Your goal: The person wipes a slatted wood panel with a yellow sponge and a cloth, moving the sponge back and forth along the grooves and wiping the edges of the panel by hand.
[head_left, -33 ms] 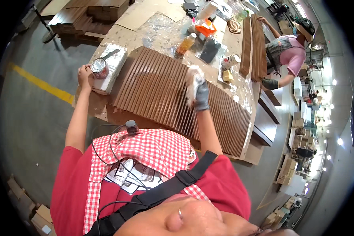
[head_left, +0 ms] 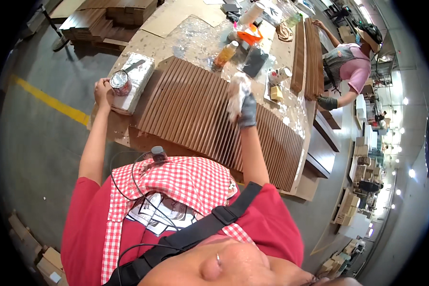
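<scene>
A brown ribbed wood panel (head_left: 190, 102) lies slantwise across the table before me. My right hand (head_left: 247, 112), in a dark grey glove, is closed on a white rag (head_left: 239, 93) over the panel's right half. To the left, a wrapped white block (head_left: 140, 78) carries an open tin can (head_left: 120, 84) with a dark flat tool (head_left: 135, 66) lying by its rim. My bare left hand (head_left: 103, 92) is at the block's left edge, right beside the can, its fingers curled in. Whether they grip the can or the block's edge is hidden.
On the stained worktable (head_left: 190, 35) stand a yellowish bottle (head_left: 225, 55), a dark pad (head_left: 255, 61), a white cup (head_left: 279, 75) and a yellow block (head_left: 276, 93). At right, a co-worker (head_left: 350, 64) handles long brown boards (head_left: 312, 62). Stacked brown boards (head_left: 107, 24) stand back left.
My right hand and the rag have shifted very slightly, the rag's top edge a little farther up the panel. My left hand stays where it was.
</scene>
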{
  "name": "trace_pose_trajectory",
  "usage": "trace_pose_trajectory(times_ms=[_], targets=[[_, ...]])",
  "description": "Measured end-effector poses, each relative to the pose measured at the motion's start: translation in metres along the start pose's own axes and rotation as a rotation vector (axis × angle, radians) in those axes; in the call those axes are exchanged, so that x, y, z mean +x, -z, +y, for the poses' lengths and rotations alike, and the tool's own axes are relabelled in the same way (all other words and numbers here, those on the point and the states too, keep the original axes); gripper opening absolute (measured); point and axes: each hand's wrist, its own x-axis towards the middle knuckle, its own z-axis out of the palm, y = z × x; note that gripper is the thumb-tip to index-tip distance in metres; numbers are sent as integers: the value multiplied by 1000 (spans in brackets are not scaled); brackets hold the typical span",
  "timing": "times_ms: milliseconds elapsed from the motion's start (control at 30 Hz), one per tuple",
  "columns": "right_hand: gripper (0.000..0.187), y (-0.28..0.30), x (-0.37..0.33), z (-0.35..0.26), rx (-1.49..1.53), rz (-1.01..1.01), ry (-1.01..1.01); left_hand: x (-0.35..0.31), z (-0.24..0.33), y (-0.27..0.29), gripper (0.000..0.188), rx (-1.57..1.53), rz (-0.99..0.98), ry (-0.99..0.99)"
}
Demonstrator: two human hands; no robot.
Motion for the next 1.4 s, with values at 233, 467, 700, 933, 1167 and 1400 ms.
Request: trace_pose_trajectory(times_ms=[233,467,700,933,1167,1400], targets=[[34,-89,153,-52,-800,100,790,-1,-12,17,28,77,8,-31],[41,-67,214,-17,-1586,13,801,-5,12,12,27,21,40,-30],[53,-96,194,-33,-1690,4,377,-10,7,28,26,3,27,-7],[45,-85,199,-37,-1752,87,479,-8,15,22,26,19,4,-22],[42,-74,205,-23,-1685,111,555,-10,13,21,25,-14,-4,-22],[35,-24,223,-21,-1351,195,599,-9,20,-2,26,31,-19,-5]])
